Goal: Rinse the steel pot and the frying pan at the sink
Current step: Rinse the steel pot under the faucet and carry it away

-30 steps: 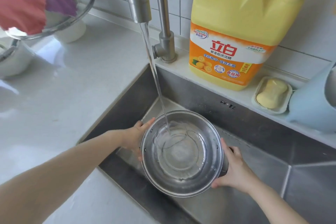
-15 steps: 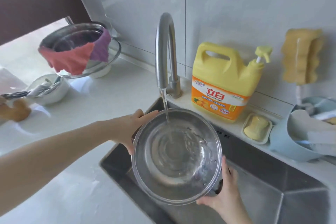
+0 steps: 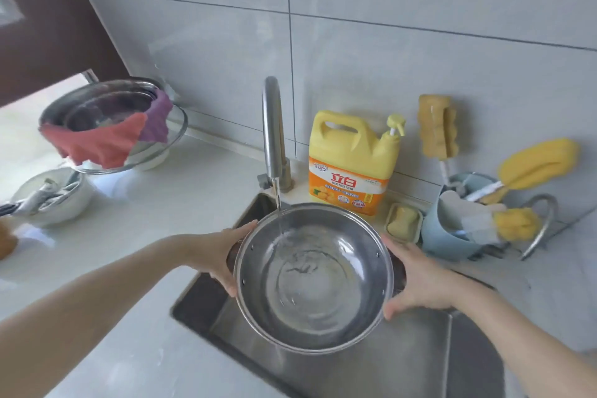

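Note:
I hold the steel pot (image 3: 315,281) level above the sink (image 3: 403,362), its mouth facing up. My left hand (image 3: 216,255) grips its dark left handle and my right hand (image 3: 420,278) grips the right one. A thin stream of water falls from the steel tap (image 3: 273,136) onto the pot's far inner wall, and a shallow pool of water ripples on the bottom. No frying pan shows in this view.
A yellow detergent jug (image 3: 352,158) and a soap dish (image 3: 403,222) stand behind the sink. A blue holder (image 3: 445,236) with yellow sponge brushes is at the right. Steel bowls with red and purple cloths (image 3: 106,136) and a white bowl (image 3: 48,197) sit on the left counter.
The pot has risen out of the sink toward the tap and levelled. My view has tilted up and back, showing more wall and counter. My right hand now grips the right handle.

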A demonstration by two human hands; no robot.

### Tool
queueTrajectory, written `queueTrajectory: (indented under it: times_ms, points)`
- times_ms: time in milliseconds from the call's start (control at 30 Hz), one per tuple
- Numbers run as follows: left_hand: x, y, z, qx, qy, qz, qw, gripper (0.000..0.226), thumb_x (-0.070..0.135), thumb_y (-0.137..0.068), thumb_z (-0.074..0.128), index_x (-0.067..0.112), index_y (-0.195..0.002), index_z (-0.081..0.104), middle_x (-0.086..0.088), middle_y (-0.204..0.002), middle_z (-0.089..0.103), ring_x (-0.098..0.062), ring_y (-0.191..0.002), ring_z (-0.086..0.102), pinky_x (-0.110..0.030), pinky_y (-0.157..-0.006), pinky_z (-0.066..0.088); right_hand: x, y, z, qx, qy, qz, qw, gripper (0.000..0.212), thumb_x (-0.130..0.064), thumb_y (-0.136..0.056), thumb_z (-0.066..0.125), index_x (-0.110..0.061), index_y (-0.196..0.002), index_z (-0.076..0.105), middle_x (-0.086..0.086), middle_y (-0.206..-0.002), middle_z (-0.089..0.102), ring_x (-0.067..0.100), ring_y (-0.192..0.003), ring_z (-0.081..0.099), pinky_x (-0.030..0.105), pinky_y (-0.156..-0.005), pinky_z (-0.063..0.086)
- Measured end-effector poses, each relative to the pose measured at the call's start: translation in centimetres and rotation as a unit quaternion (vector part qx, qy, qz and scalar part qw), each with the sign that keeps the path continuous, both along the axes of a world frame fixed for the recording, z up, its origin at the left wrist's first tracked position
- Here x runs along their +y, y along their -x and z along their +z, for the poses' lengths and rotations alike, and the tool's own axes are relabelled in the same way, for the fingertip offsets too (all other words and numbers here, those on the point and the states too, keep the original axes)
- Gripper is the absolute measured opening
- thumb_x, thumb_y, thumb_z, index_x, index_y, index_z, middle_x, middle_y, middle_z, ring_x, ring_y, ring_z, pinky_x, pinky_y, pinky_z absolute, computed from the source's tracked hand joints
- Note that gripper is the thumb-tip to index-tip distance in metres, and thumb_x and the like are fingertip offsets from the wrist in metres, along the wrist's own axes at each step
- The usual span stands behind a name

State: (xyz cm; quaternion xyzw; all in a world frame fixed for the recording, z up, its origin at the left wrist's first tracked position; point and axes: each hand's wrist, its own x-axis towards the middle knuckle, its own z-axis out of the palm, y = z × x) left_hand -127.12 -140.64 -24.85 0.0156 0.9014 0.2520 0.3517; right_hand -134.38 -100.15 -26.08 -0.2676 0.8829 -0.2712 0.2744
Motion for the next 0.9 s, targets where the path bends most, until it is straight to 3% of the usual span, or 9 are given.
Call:
queueTrajectory:
  times_ms: [133,267,333,467,533,667,800,900]
  points:
    - [-1.6,0.7,3.2,0.087,0.069,-0.004,0.994,0.15,0.052,-0.043,0.093,0.067,-0.137,-0.022,0.012,-0.119,0.032,-0.016,-0.105,0.05,-0.04,-0.099,0.047,-1.8,-3.4,-3.0,0.023,0.102,-0.091,0.99,0.151,-0.047,-0.028,0.094,-0.071,-0.141,-0.004,-0.032,-0.126,0.022,-0.031,-0.119,0.021,0.018,-0.095,0.031]
    - [-1.4,0.2,2.5,0.203,0.095,0.017,0.974,0.153,0.05,-0.046,0.094,0.063,-0.138,-0.028,0.009,-0.114,0.029,-0.01,-0.078,0.056,-0.035,-0.081,0.051,-2.2,-3.5,-3.3,0.089,0.102,-0.131,0.982,0.152,-0.059,-0.028,0.088,-0.063,-0.146,-0.009,-0.027,-0.125,0.019,-0.007,-0.099,0.043,0.018,-0.085,0.039]
    - [-0.6,0.1,0.9,0.257,0.084,0.033,0.962,0.152,0.052,-0.046,0.093,0.062,-0.139,-0.027,0.008,-0.115,0.028,-0.008,-0.072,0.053,-0.031,-0.074,0.047,-1.3,-2.8,-3.0,0.13,0.086,-0.127,0.98,0.15,-0.064,-0.032,0.085,-0.061,-0.147,-0.011,-0.025,-0.128,0.016,-0.007,-0.087,0.047,0.015,-0.076,0.041]
    - [1.7,-0.2,-2.8,0.348,0.053,0.059,0.934,0.148,0.069,-0.043,0.083,0.057,-0.143,-0.025,0.009,-0.112,0.026,-0.018,-0.081,0.053,-0.033,-0.076,0.048,1.2,-2.1,-2.9,0.207,0.051,-0.117,0.97,0.147,-0.049,-0.046,0.094,-0.06,-0.147,-0.012,-0.021,-0.132,0.015,0.003,-0.094,0.048,0.021,-0.079,0.042]
    - [2.6,-0.4,-4.0,0.41,0.044,0.067,0.909,0.153,0.059,-0.043,0.091,0.047,-0.151,-0.016,0.003,-0.115,0.034,-0.025,-0.082,0.06,-0.035,-0.073,0.054,2.0,-2.5,-2.8,0.259,0.041,-0.116,0.958,0.147,-0.042,-0.048,0.097,-0.059,-0.148,-0.01,-0.012,-0.135,0.021,0.009,-0.095,0.049,0.027,-0.081,0.048]
    - [3.8,-0.7,-5.4,0.473,0.045,0.084,0.876,0.145,0.042,-0.037,0.1,0.015,-0.152,0.015,-0.008,-0.113,0.041,-0.036,-0.07,0.066,-0.035,-0.048,0.055,2.8,-3.4,-2.7,0.388,0.054,-0.109,0.914,0.152,-0.031,-0.04,0.1,-0.038,-0.157,0.003,0.009,-0.129,0.037,0.022,-0.089,0.063,0.038,-0.074,0.06]
    - [3.6,-1.5,-5.9,0.499,0.043,0.094,0.86,0.136,0.035,-0.043,0.1,0.011,-0.148,0.017,-0.011,-0.113,0.041,-0.035,-0.07,0.065,-0.033,-0.048,0.055,3.0,-3.9,-3.1,0.473,0.063,-0.09,0.874,0.147,-0.026,-0.04,0.1,-0.027,-0.158,0.012,0.013,-0.125,0.041,0.016,-0.098,0.051,0.034,-0.078,0.057]
    - [3.8,-2.2,-5.9,0.524,0.042,0.1,0.845,0.122,0.039,-0.056,0.094,0.01,-0.147,0.018,-0.013,-0.112,0.041,-0.034,-0.068,0.064,-0.032,-0.045,0.054,3.1,-4.3,-3.4,0.497,0.068,-0.085,0.861,0.135,-0.019,-0.04,0.1,-0.022,-0.152,0.023,0.015,-0.124,0.042,0.02,-0.101,0.051,0.028,-0.094,0.049]
